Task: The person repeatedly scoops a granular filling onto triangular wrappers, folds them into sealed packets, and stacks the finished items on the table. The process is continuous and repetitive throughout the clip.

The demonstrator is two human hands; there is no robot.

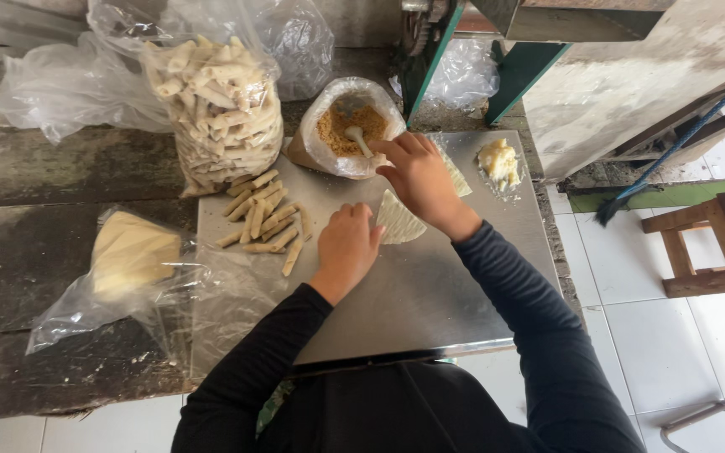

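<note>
While the left hand point(347, 243) presses curled on the wrapper point(398, 220), the right hand point(419, 178) pinches the spoon point(359, 140).

Under my fingers lies a metal sheet point(430, 285), smooth and dull grey with a soft sheen. My left hand point(347, 243) rests beside a thin wrapper point(398, 221), pale, matt and finely textured. My right hand point(419, 178) touches a smooth spoon handle point(359, 140) standing in coarse brown crumbs point(347, 127), inside a glossy clear plastic bag point(383, 101). Left of my fingers, the rolls point(262, 220) look dry and matt. The wooden table point(35, 252) is rough and worn.
</note>
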